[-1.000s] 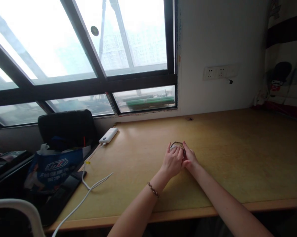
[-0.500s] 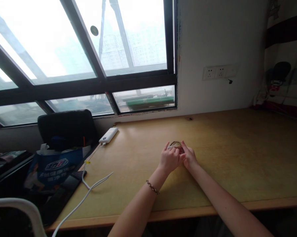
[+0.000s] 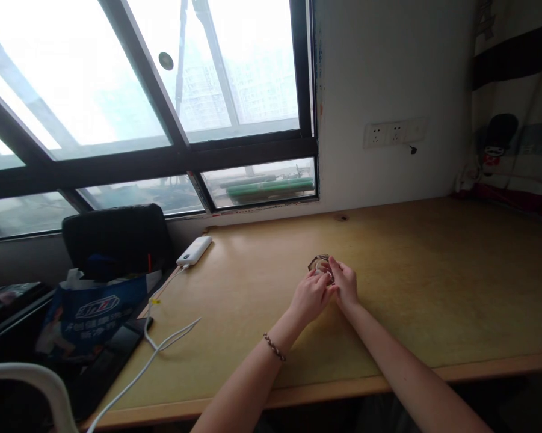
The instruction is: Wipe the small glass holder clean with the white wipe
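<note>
Above the middle of the wooden table point(image 3: 401, 288), both hands meet around a small dark-rimmed object point(image 3: 318, 260) that I cannot clearly make out. My right hand point(image 3: 345, 284) is closed on its right side, the thumb lying along its edge. My left hand point(image 3: 312, 294) touches its near side with curled fingers, and a braided bracelet circles that wrist. Something pale and thin shows between the fingers. The fingertips partly hide the object's lower part.
A white power bank point(image 3: 195, 251) with a white cable point(image 3: 162, 346) lies at the table's left. Beyond the left edge are a black chair point(image 3: 117, 237) and a blue bag point(image 3: 97, 313). Wall sockets point(image 3: 385, 134) and a curtain point(image 3: 518, 132) are behind.
The small object shows more of its dark rim and looks turned. The left fingers have shifted lower on it, and the left thumb no longer sticks up. The whole view has moved slightly.
</note>
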Action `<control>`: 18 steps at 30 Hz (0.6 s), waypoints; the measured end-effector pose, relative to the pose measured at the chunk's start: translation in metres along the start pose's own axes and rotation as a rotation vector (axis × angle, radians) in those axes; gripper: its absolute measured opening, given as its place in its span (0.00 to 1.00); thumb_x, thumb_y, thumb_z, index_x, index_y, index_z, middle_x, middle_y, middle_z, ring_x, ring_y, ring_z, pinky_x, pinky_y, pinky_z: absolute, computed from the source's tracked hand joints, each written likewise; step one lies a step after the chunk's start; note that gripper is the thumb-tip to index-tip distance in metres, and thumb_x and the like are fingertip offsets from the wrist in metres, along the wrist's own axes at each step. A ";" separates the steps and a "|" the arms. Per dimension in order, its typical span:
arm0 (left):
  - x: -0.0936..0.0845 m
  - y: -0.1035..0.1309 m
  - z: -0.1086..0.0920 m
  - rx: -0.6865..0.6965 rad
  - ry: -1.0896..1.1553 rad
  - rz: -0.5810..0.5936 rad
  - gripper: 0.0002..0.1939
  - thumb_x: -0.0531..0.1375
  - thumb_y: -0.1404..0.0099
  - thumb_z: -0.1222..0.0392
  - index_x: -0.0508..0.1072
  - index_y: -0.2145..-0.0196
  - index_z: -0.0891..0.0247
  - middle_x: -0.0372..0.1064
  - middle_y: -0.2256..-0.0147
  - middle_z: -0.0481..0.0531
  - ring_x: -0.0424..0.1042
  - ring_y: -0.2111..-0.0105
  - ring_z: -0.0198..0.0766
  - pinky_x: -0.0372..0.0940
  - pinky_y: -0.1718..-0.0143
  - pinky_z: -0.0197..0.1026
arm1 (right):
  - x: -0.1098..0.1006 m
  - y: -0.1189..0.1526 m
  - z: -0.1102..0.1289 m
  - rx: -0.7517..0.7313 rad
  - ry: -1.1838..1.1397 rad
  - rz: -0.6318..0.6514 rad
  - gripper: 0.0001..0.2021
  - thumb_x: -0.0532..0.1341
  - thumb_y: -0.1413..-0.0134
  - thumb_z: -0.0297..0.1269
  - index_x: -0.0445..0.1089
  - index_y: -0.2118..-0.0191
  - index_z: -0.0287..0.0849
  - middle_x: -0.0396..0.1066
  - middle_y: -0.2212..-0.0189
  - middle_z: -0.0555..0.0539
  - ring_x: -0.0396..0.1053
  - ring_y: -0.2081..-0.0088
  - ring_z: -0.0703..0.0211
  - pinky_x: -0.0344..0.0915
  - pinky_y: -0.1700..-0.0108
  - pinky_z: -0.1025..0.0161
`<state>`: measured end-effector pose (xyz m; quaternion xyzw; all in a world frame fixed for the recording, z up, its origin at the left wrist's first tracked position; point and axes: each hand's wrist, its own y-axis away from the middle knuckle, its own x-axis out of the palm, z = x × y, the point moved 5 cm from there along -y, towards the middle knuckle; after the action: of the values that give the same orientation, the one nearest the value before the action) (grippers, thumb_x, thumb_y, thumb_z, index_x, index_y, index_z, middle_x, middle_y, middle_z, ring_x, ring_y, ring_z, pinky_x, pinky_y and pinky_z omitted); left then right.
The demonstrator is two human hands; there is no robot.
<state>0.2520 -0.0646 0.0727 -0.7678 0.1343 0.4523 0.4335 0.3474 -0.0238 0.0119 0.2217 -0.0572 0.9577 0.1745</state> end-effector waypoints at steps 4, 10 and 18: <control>-0.007 -0.001 0.001 0.018 -0.030 -0.025 0.10 0.45 0.37 0.61 0.64 0.68 0.63 0.68 0.69 0.53 0.67 0.66 0.36 0.57 0.55 0.43 | 0.003 0.002 0.010 -0.052 0.044 0.025 0.20 0.59 0.59 0.50 0.69 0.67 0.36 0.73 0.69 0.42 0.71 0.68 0.55 0.66 0.68 0.63; -0.010 0.000 0.002 -0.047 -0.253 -0.061 0.10 0.46 0.37 0.60 0.66 0.68 0.63 0.68 0.69 0.52 0.66 0.64 0.38 0.40 0.46 0.54 | 0.006 0.008 0.021 -0.133 0.163 -0.007 0.23 0.59 0.63 0.53 0.70 0.67 0.36 0.73 0.71 0.42 0.70 0.68 0.54 0.65 0.73 0.64; 0.000 0.000 -0.005 -0.096 -0.082 -0.077 0.10 0.48 0.38 0.61 0.67 0.65 0.64 0.68 0.67 0.56 0.65 0.61 0.41 0.47 0.49 0.52 | 0.003 0.010 0.032 -0.208 0.287 -0.044 0.23 0.58 0.63 0.55 0.69 0.68 0.38 0.73 0.73 0.44 0.70 0.70 0.54 0.65 0.71 0.63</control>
<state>0.2549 -0.0688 0.0737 -0.7730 0.0652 0.4723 0.4184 0.3541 -0.0381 0.0418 0.0647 -0.1253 0.9644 0.2238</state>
